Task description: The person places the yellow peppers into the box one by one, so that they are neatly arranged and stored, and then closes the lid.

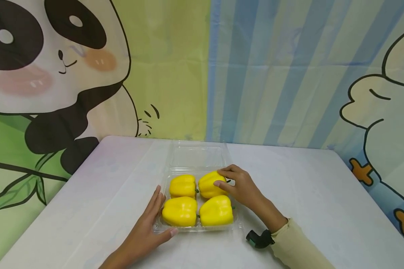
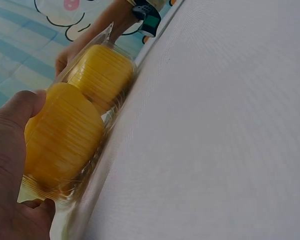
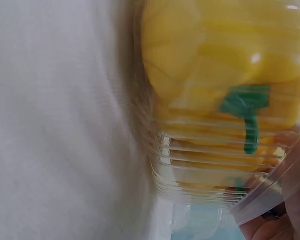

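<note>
Yellow bell peppers sit in two rows in a clear plastic clamshell box (image 1: pixel 205 229). In the back row are a left pepper (image 1: pixel 181 186) and a right pepper (image 1: pixel 208 187); in front are a left one (image 1: pixel 179 212) and a right one (image 1: pixel 216 212). My right hand (image 1: pixel 244 186) holds the back right pepper between thumb and fingers. Along the box's left side rests my left hand (image 1: pixel 144 228), fingers extended and thumb by the near edge. The right wrist view shows a green stem (image 3: pixel 250 117) through the ribbed wall.
The box's clear lid (image 1: pixel 198 157) lies folded back toward the far table edge. A white cloth covers the table (image 1: pixel 104 209). Behind it hangs a curtain (image 1: pixel 175 67) with cartoon animals. A black device (image 1: pixel 260 239) is worn at the right wrist.
</note>
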A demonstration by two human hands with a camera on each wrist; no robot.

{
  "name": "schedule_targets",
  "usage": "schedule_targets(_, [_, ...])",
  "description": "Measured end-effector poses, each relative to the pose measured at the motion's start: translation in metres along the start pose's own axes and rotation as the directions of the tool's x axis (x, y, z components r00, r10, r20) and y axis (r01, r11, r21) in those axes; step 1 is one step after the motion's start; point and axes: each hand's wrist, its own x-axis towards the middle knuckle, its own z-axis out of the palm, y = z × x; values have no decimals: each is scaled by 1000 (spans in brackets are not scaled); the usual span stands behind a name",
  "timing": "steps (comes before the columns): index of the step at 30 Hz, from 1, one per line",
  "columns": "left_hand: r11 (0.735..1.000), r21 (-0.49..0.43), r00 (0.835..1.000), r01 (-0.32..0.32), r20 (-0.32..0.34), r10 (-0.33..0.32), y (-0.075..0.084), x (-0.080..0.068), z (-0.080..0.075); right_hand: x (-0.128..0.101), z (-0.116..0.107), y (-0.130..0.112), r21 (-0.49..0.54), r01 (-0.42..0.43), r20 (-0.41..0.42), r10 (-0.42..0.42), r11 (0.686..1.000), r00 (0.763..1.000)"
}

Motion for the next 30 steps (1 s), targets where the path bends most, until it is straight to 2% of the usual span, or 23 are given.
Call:
schedule_targets(14, [1000,-16,1000,7,5,-7,3,1,1,-2,1,-1,-29,-3,-69,1,1000,998])
schedule_targets(21, [1000,-17,1000,9,1,-9,3,0,1,1,-3,-2,91,-59,-83,67,994,994])
schedule_targets(26, [1000,-13,1000,-10,-5,10,2,-1,0,3,-6,-2,140,-74,-44,81,987,996])
schedule_targets(30, [1000,-20,1000,5,-3,-5,1,-2,0,4,-8,-1,162,-67,-16,70,985,997])
